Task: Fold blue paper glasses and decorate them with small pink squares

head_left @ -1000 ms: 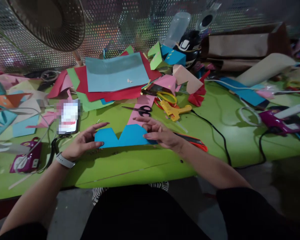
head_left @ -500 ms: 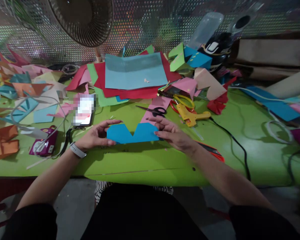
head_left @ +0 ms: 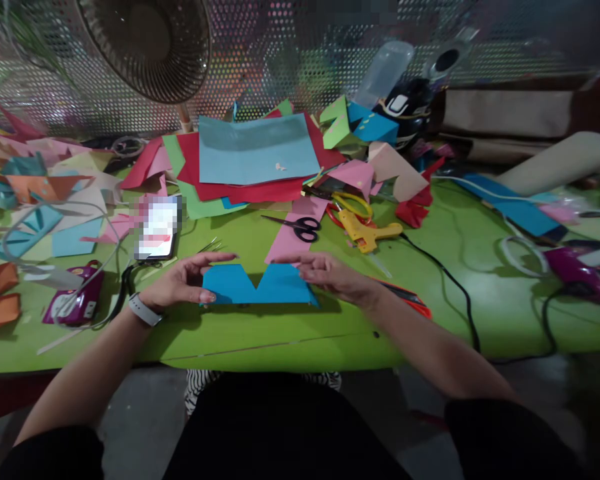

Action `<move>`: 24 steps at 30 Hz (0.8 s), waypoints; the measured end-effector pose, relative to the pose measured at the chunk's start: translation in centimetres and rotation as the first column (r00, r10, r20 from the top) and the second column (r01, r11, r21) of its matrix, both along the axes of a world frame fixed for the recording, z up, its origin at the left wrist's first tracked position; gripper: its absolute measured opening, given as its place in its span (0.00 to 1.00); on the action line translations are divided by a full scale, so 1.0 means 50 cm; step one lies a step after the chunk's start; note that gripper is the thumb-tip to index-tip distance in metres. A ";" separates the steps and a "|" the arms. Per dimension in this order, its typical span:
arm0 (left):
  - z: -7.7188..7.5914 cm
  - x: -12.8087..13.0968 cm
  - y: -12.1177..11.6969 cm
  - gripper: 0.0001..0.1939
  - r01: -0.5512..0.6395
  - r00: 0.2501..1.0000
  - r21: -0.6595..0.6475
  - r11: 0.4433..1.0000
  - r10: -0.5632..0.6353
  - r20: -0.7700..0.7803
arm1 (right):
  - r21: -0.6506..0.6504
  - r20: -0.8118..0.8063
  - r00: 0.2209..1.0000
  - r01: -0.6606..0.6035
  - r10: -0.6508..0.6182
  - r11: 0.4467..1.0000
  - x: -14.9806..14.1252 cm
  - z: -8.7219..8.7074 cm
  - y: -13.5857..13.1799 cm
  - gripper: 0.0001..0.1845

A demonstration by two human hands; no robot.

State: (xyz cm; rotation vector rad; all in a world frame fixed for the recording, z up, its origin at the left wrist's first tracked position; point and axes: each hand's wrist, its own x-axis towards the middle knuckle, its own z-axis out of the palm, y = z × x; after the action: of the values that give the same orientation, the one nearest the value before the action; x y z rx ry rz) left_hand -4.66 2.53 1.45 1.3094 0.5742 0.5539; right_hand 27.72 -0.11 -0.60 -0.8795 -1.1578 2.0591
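Note:
A piece of folded blue paper (head_left: 255,293) with a V-shaped notch in its upper edge spans the gap between my hands, near the table's front. My left hand (head_left: 187,280), with a white band on the wrist, pinches its left end between thumb and fingers. At the other end, my right hand (head_left: 330,273) has its fingers closed on the upper right corner. A small flap hangs out at the paper's lower right. Just beyond lie black-handled scissors (head_left: 306,229) on a pink paper strip (head_left: 283,242).
Light blue sheets (head_left: 257,150) top a stack at the back. A yellow glue gun (head_left: 365,230) and an orange-edged cutter (head_left: 410,299) lie to the right. On the left are a phone (head_left: 159,227), a purple pouch-like item (head_left: 77,293) and several paper cut-outs. A fan (head_left: 150,47) stands behind.
The blue paper has tilted, and a flap now shows at its lower right. My right fingers have moved from its right side up to the upper corner. The whole view has shifted slightly.

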 end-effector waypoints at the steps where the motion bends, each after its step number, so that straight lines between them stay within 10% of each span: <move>1: -0.001 0.001 0.002 0.36 -0.015 1.000 0.005 1.000 0.015 0.005 | -0.029 0.014 0.997 -0.072 0.072 0.997 -0.002 -0.002 -0.002 0.23; 5: -0.007 0.015 0.012 0.38 -0.337 0.932 0.080 0.938 0.320 0.172 | -0.054 -0.003 0.998 -0.059 0.059 0.997 -0.015 -0.001 -0.008 0.15; 10: 0.001 0.039 0.002 0.18 -0.701 0.712 0.193 0.686 0.687 0.145 | -0.046 -0.131 0.964 0.227 -0.231 0.973 -0.032 0.011 -0.012 0.22; 16: 0.031 0.094 -0.039 0.23 -0.317 0.893 0.237 0.918 0.373 -0.252 | 0.003 -0.072 0.986 0.152 -0.152 0.988 -0.057 -0.008 -0.029 0.24; 24: 0.044 0.170 -0.010 0.16 -0.338 0.907 0.197 0.920 0.375 -0.193 | 0.164 0.052 0.997 0.044 -0.053 0.985 -0.055 -0.003 -0.038 0.22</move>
State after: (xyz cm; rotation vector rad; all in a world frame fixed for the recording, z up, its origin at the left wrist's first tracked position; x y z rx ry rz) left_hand 3.85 2.03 3.64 1.4385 0.9913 0.7690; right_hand 24.97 -2.01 -0.75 -0.8814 -1.3015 1.8815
